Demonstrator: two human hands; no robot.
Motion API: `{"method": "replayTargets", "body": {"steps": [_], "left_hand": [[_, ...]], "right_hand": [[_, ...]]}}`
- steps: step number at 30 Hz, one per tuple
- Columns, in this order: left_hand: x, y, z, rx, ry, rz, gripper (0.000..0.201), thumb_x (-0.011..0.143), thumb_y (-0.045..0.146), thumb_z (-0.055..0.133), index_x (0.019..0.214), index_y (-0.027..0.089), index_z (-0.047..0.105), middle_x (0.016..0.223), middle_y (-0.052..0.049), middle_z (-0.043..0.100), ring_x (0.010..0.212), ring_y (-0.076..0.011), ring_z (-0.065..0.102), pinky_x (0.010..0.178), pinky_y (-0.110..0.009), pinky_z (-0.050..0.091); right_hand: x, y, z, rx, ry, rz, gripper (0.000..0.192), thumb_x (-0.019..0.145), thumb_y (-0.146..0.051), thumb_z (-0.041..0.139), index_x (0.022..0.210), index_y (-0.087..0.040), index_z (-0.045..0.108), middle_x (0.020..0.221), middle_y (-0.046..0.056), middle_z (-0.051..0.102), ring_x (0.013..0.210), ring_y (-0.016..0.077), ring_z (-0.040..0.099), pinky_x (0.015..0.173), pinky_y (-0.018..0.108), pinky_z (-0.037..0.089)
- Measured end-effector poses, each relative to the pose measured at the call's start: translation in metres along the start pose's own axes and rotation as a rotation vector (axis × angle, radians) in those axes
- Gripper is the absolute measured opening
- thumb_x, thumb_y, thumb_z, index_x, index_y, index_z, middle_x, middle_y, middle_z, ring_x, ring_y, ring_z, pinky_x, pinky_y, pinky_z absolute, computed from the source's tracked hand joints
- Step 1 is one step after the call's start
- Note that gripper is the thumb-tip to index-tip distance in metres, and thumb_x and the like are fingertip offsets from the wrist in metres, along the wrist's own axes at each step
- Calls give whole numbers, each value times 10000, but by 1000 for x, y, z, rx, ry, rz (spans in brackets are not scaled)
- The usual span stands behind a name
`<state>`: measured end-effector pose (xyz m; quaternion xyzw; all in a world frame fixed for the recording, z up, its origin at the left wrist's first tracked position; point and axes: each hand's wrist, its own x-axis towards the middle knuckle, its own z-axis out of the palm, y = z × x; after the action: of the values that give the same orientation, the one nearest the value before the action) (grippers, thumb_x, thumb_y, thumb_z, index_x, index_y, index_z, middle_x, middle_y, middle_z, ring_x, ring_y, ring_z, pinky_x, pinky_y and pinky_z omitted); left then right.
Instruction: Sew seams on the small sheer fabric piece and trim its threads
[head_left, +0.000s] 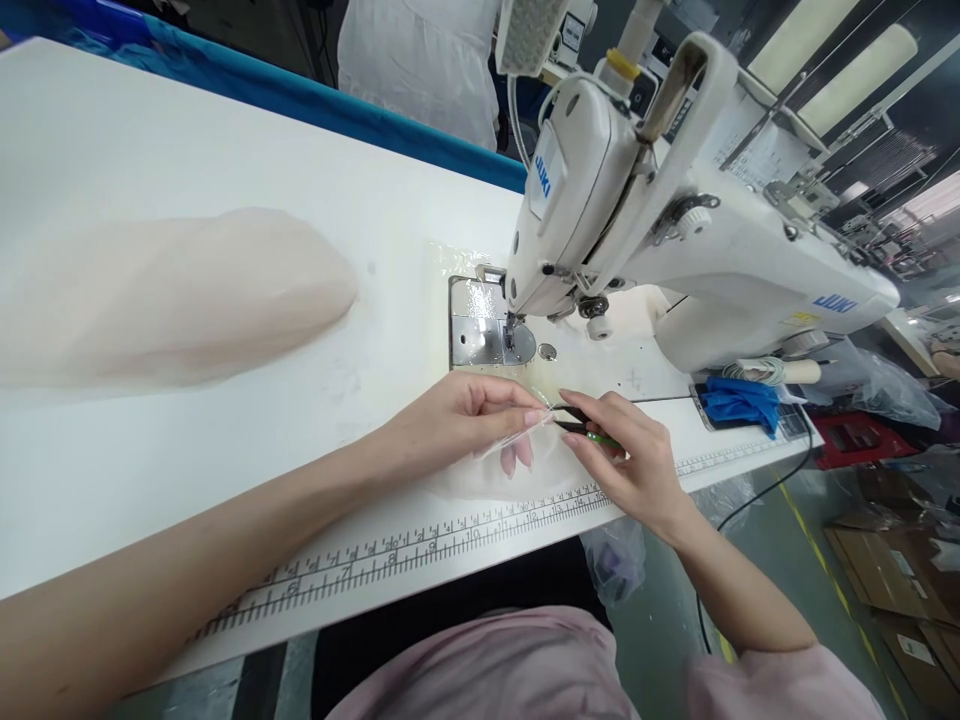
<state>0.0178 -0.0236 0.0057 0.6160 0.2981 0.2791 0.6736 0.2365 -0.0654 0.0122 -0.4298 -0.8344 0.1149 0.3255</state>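
Observation:
My left hand [487,415] pinches the edge of a sheer, pale fabric piece [480,475] in front of the sewing machine's needle plate. Some of its fingers show through the thin cloth. In my right hand [630,445] is a small pair of black thread snips [576,420] with a bit of green on it. Their tips meet the fabric edge right beside my left fingertips. The needle and presser foot of the white sewing machine [592,200] stand just beyond both hands. Whether the blades are parted or together is too small to tell.
Another sheer pale fabric piece [247,290] lies on the white table [90,470] at left. A printed ruler strip [427,545] runs along the front edge. At right lie a blue cloth [742,400] and a coiled cord [757,370]. A person in white [420,70] stands behind the table.

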Motion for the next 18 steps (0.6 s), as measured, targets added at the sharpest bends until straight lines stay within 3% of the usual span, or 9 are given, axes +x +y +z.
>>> {"method": "replayTargets", "body": {"steps": [5, 18], "left_hand": [[-1, -1, -1, 16, 8, -9, 260, 874, 422, 597, 891, 189, 713, 658, -1, 704, 534, -78, 565, 479, -182, 376], [-1, 1, 0, -17, -6, -14, 234, 878, 390, 598, 892, 184, 707, 680, -4, 699, 558, -92, 587, 503, -198, 420]], "right_hand": [[-2, 0, 2, -121, -4, -31, 390, 907, -219, 573, 1296, -211, 545, 806, 15, 575, 642, 105, 523, 525, 224, 403], [-2, -2, 2, -118, -17, -15, 388, 913, -239, 560, 1301, -240, 541, 811, 20, 576, 637, 115, 523, 527, 234, 408]]}}
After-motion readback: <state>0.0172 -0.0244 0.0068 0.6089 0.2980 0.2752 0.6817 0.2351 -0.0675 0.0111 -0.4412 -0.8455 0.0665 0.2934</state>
